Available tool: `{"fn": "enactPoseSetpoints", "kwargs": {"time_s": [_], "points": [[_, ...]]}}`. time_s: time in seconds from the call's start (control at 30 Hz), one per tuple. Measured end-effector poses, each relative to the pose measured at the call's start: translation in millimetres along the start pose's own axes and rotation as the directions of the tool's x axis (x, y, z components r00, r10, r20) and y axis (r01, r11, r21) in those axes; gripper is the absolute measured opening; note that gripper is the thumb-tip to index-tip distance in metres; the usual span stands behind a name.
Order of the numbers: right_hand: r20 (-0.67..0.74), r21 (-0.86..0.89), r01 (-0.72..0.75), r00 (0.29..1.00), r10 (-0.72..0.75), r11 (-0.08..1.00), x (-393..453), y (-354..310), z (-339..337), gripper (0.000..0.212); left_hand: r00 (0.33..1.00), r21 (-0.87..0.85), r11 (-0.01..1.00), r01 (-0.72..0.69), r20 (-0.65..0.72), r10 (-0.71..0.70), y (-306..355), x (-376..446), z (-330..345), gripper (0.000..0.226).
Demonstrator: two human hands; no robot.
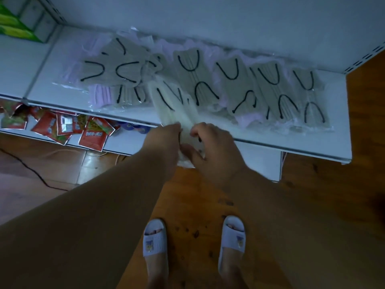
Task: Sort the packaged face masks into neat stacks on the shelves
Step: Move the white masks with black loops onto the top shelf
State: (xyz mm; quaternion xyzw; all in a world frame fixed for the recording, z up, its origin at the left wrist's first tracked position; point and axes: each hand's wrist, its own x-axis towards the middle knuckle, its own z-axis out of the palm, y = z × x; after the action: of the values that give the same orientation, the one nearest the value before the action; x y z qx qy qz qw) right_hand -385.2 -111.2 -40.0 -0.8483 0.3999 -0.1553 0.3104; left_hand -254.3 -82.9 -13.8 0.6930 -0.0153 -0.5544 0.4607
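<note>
While both hands, left hand (166,138) and right hand (210,142), pinch one pale mask pack (175,105) at the shelf (312,140) edge, remaining packs (266,88) lie loosely overlapped, mostly unsorted.

The shelf (291,140) is presenting as white painted metal, smooth and matt. The packaged face masks (268,94) are lying in clear plastic film that is catching faint glints; the masks inside are looking like soft pleated cloth, beige and lilac, with thin black cord loops. The red sachets (91,135) on the lower tier are showing glossy, crinkled foil or plastic. The floor (193,197) is appearing as brown wood-look boarding, scuffed and spotted. The slippers (155,238) are probably moulded matt rubber or foam; dim lighting is limiting certainty.
</note>
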Motion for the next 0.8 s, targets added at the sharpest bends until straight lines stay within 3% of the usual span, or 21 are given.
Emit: {"fn": "enactPoseSetpoints", "kwargs": {"time_s": [0.13, 0.23, 0.3, 0.33, 0.4, 0.43, 0.47, 0.5, 0.57, 0.6, 0.67, 0.73, 0.8], "points": [[-0.099, 0.221, -0.09, 0.989, 0.114, 0.971, -26, -12, -6, 0.049, 0.987, -0.104, 0.989, 0.102, 0.133, -0.088, 0, -32, -5, 0.042], [-0.158, 0.199, -0.212, 0.957, 0.245, 0.957, -39, -26, -14, 0.031, 0.994, 0.019, 0.999, 0.032, 0.1, -0.033, -8, -50, -17, 0.013], [-0.166, 0.279, -0.384, 0.884, 0.438, 0.88, -49, -40, -24, 0.018, 0.993, 0.064, 0.997, 0.038, 0.105, -0.045, -10, -66, -29, 0.013], [-0.107, 0.376, -0.494, 0.817, 0.566, 0.784, -55, -48, -30, 0.026, 0.99, 0.091, 0.995, 0.046, 0.125, -0.058, -10, -77, -34, 0.015], [0.144, 0.711, -0.584, 0.666, 0.732, 0.392, -70, -69, -45, 0.034, 0.978, 0.151, 0.988, 0.04, 0.194, -0.069, -9, -100, -48, 0.017], [0.248, 0.82, -0.54, 0.632, 0.734, 0.189, -79, -79, -52, 0.031, 0.973, 0.203, 0.979, 0.009, 0.225, -0.056, -9, -111, -54, 0.018], [0.299, 0.869, -0.489, 0.63, 0.717, 0.068, -90, -91, -57, 0.028, 0.962, 0.254, 0.966, -0.044, 0.271, -0.027, -9, -123, -60, 0.022], [0.317, 0.885, -0.464, 0.643, 0.697, 0.025, -100, -102, -62, 0.026, 0.952, 0.3, 0.95, -0.084, 0.306, -0.013, -8, -137, -64, 0.032], [0.327, 0.884, -0.466, 0.668, 0.669, 0.033, -121, -127, -71, 0.027, 0.917, 0.333, 0.934, -0.13, 0.398, -0.014, -4, -163, -71, 0.053], [0.332, 0.881, -0.472, 0.672, 0.662, 0.038, -130, -137, -76, 0.026, 0.896, 0.319, 0.936, -0.148, 0.444, -0.01, -2, -177, -73, 0.052], [0.335, 0.892, -0.452, 0.672, 0.661, 0.008, -147, -155, -91, 0.021, 0.889, 0.252, 0.96, -0.125, 0.459, -0.004, 5, -207, -76, 0.039], [0.323, 0.91, -0.414, 0.669, 0.669, -0.025, -161, -168, -113, 0.02, 0.916, 0.154, 0.988, 0.0, 0.396, -0.062, 13, -238, -75, 0.034], [0.302, 0.923, -0.385, 0.71, 0.636, -0.008, -172, -182, -139, 0.026, 0.934, 0.121, 0.99, -0.066, 0.357, 0.018, 12, -267, -68, 0.023]]}}
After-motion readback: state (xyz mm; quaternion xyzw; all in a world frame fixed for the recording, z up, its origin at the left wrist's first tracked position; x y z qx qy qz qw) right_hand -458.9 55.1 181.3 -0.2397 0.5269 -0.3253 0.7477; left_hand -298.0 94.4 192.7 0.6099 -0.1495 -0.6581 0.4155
